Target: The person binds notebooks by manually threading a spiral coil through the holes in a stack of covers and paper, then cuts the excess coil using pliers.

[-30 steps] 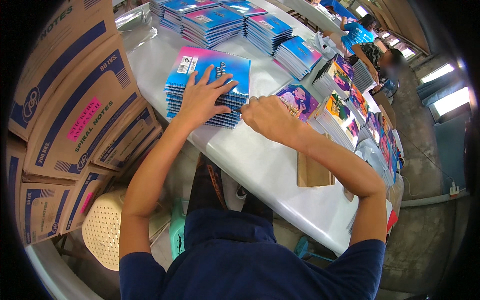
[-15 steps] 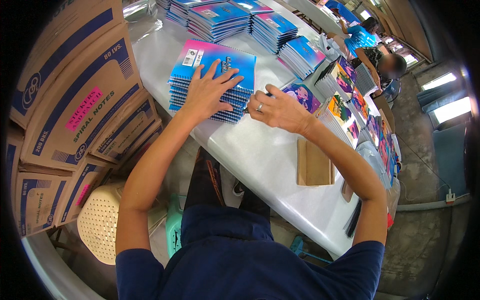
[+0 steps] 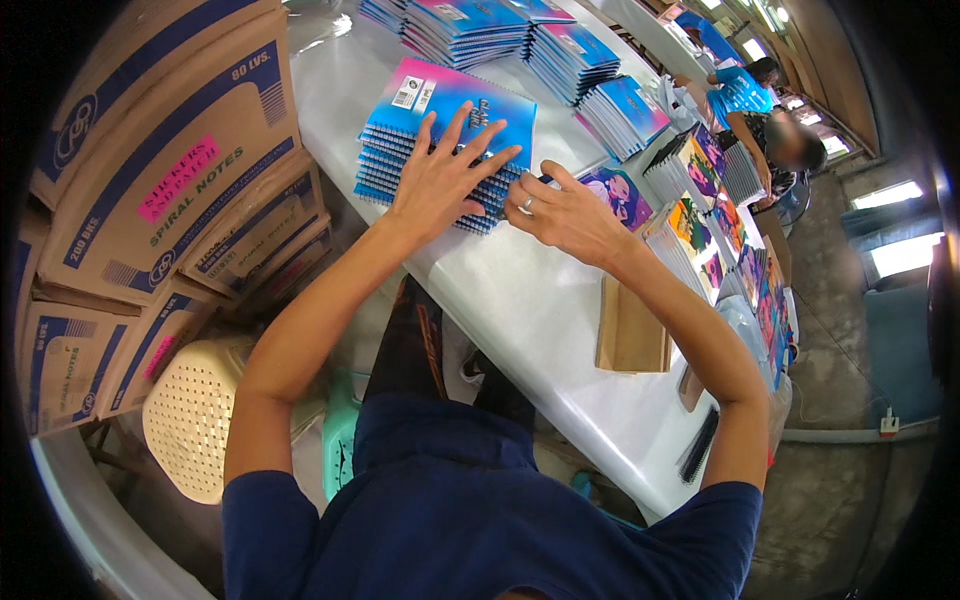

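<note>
A stack of spiral notebooks (image 3: 425,95) with blue and pink covers lies on the table, its wire-bound edges toward me. My left hand (image 3: 445,180) rests on the top cover near that edge, palm down and fingers spread. At the stack's near right corner is my right hand (image 3: 565,218), a ring on one finger. Its fingers are curled and pressed together against the ends of the spirals. Whatever they pinch is hidden by the fingers.
More blue and pink notebook stacks (image 3: 465,35) stand at the back. Illustrated notebooks (image 3: 690,220) are piled on the right, past an open cardboard box (image 3: 632,330). Tall cartons (image 3: 170,165) and a cream stool (image 3: 195,420) are on the left. Two people (image 3: 765,135) sit farther off.
The whole view has shifted, with table, stack and hands now appearing slightly farther right. Both hands keep nearly the same places on the stack.
</note>
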The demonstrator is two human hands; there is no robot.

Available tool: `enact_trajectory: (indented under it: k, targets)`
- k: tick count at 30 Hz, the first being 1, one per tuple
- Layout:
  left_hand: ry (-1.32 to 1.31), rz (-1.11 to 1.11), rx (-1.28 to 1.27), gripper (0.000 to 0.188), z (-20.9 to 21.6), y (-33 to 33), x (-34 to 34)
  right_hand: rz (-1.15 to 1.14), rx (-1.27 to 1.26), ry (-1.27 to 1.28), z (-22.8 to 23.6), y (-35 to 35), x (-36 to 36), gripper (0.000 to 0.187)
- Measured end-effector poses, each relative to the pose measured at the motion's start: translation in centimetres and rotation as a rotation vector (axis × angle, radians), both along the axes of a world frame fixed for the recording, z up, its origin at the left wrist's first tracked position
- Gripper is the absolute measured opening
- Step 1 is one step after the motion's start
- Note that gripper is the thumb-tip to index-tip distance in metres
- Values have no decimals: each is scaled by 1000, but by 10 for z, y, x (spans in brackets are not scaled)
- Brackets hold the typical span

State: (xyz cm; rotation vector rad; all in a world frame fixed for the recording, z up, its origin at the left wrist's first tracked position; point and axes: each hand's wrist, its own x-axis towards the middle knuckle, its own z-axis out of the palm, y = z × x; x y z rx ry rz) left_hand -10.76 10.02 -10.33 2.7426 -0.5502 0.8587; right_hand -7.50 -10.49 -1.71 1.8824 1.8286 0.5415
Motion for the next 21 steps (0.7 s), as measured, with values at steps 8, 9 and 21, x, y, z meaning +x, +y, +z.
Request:
enact_trajectory:
  k: [8, 9, 21]
  targets:
    - [17, -3, 8, 95, -3, 2, 2, -116, -129, -19, -5, 7, -11, 12]
    - [16, -10, 4, 95, -3, 2, 3, -238, -154, -11, -10, 8, -18, 11]
    - [44, 35, -22, 100, -8, -3, -8, 18, -23, 44, -2, 0, 3, 16]
